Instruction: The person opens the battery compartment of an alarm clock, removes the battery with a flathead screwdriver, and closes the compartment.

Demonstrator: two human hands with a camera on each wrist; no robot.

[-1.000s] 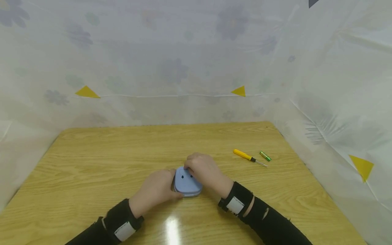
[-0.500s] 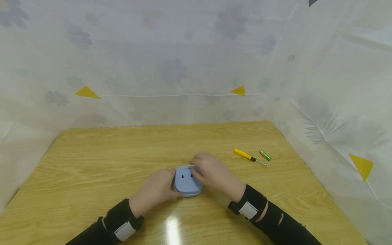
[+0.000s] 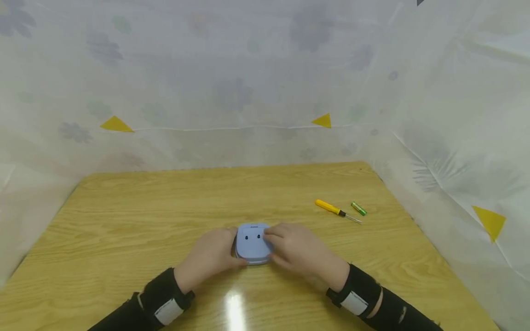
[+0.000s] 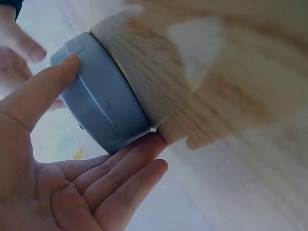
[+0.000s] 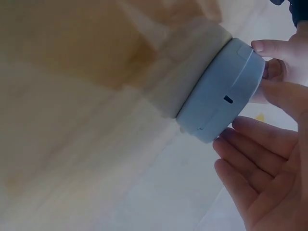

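Observation:
A light blue, rounded-square plastic device (image 3: 251, 248) with two small black dots on its top lies on the table. My left hand (image 3: 211, 250) grips its left side, thumb at the near edge and fingers toward the far edge; in the left wrist view the thumb presses the device's casing (image 4: 108, 91). My right hand (image 3: 302, 250) is at the right side, fingers loosely extended. From the right wrist view, its fingertips are at the edge of the casing (image 5: 211, 103), which has a small dark slot. In the left wrist view its thumb looks slightly apart from the device.
A screwdriver (image 3: 337, 211) with a yellow handle lies to the right on the wooden table (image 3: 165, 202). Just beyond its shaft is a green battery (image 3: 358, 208). Flower-patterned white sheeting (image 3: 232, 92) with yellow triangular patches encloses the back and sides.
My right hand has moved from the device's far top edge to its right side, uncovering the second black dot. My left hand and the device stay put.

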